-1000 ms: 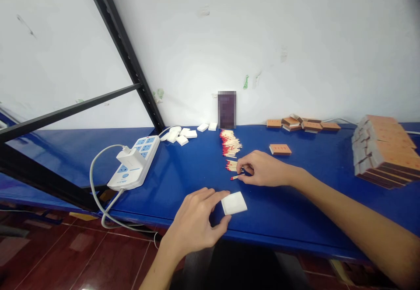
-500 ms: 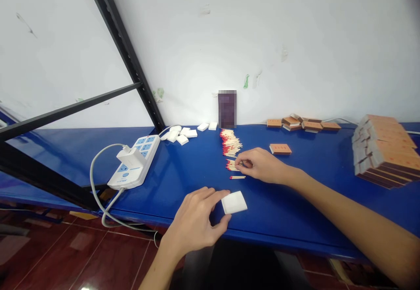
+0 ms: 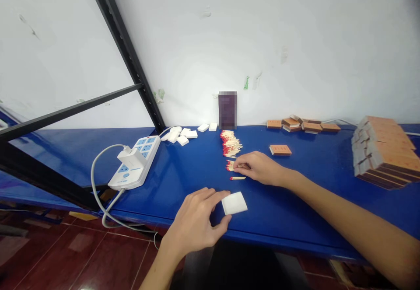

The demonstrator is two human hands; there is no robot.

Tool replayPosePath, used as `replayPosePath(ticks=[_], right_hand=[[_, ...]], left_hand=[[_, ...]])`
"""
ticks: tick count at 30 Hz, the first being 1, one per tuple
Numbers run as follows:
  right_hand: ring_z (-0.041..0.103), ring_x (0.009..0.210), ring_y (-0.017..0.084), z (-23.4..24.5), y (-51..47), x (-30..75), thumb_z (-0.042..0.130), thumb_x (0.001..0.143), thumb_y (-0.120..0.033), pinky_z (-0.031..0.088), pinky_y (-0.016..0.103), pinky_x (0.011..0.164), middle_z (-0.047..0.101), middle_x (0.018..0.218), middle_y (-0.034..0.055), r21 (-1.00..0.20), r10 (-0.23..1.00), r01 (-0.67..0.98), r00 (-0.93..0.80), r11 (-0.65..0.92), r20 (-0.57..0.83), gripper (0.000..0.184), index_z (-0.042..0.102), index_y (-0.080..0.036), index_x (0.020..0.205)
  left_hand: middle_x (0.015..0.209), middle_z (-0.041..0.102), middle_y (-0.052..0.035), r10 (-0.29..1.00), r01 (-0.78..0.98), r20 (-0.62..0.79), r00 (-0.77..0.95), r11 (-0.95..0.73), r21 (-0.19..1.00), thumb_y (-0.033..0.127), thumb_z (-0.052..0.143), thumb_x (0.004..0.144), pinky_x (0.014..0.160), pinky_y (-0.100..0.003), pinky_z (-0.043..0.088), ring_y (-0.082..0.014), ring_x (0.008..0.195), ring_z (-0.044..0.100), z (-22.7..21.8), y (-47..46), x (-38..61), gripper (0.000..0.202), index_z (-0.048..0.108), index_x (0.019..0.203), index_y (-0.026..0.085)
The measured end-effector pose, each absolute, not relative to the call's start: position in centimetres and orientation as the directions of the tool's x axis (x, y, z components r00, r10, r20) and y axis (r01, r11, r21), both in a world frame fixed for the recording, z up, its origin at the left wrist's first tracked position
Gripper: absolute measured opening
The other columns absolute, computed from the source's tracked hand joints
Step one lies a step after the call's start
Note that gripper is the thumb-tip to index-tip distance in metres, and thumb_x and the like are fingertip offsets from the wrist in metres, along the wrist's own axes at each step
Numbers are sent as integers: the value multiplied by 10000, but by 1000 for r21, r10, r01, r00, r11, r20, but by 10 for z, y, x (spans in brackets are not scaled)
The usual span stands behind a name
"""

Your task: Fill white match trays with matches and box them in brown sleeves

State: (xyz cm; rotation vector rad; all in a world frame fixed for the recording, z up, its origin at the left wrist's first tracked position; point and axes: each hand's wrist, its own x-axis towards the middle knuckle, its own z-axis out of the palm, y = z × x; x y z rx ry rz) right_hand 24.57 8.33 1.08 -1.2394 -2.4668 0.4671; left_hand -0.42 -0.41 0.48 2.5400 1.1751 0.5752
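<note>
Blue tabletop point(image 3: 190, 167): small match cluster point(image 3: 229, 165) lies crosswise, heads leftward, at fingertips of right hand point(image 3: 259, 168), grip unclear; left hand point(image 3: 198, 215), farther off, pinches white tray point(image 3: 235, 202).

Surface point(image 3: 193, 167): smooth, glossy blue, looks painted. Matches point(image 3: 231, 145): bare pale wood sticks. Front white box point(image 3: 234, 202): matt, looks like card. Orange boxes point(image 3: 390, 145): printed card. Power strip point(image 3: 131, 179): smooth plastic. Rack frame point(image 3: 122, 49): dark, metal-looking. Floor point(image 3: 108, 255): glossy tile. Wall point(image 3: 197, 58): matt, scuffed.
</note>
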Motion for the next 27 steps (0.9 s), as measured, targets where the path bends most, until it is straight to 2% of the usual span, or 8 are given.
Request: replayPosePath(ticks=[4, 10, 18, 22, 27], right_hand=[[592, 681, 146, 13, 81, 245, 520, 959, -321, 362, 253, 640, 708, 772, 26, -434, 814, 702, -562, 565, 149, 248, 715, -190, 879], [471, 546, 118, 19, 78, 246, 553, 933, -376, 302, 248, 557, 591, 610, -19, -454, 830, 715, -547, 532, 110, 261, 708, -198, 822], [382, 510, 97, 25, 75, 243, 612, 876, -322, 289, 241, 533, 492, 554, -51, -500, 822, 689, -563, 524, 86, 188, 686, -186, 770], [388, 521, 99, 26, 74, 243, 586, 894, -329, 301, 243, 543, 495, 559, -47, -530, 823, 667, -556, 524, 114, 219, 693, -174, 782], [454, 558, 112, 21, 77, 245, 543, 923, -315, 320, 243, 570, 580, 612, -16, -491, 824, 682, -547, 542, 150, 235, 704, -176, 826]], left_hand=[[856, 671, -39, 777, 663, 234, 584, -623, 415, 286, 671, 850, 927, -432, 501, -262, 912, 640, 3, -5, -5, 449, 632, 1295, 240], [826, 659, -29, 775, 655, 241, 584, -626, 423, 280, 678, 843, 939, -440, 494, -261, 895, 640, 4, -4, -5, 464, 627, 1303, 248], [849, 661, -41, 776, 661, 230, 587, -623, 418, 282, 671, 851, 919, -432, 499, -267, 915, 636, 4, -5, -5, 455, 627, 1301, 236], [864, 670, -43, 776, 659, 228, 588, -623, 422, 288, 672, 854, 950, -447, 487, -267, 917, 639, 4, -5, -5, 461, 623, 1309, 241], [898, 677, -51, 777, 660, 225, 588, -622, 421, 285, 672, 853, 946, -452, 490, -271, 927, 639, 4, -4, -5, 462, 622, 1311, 240]])
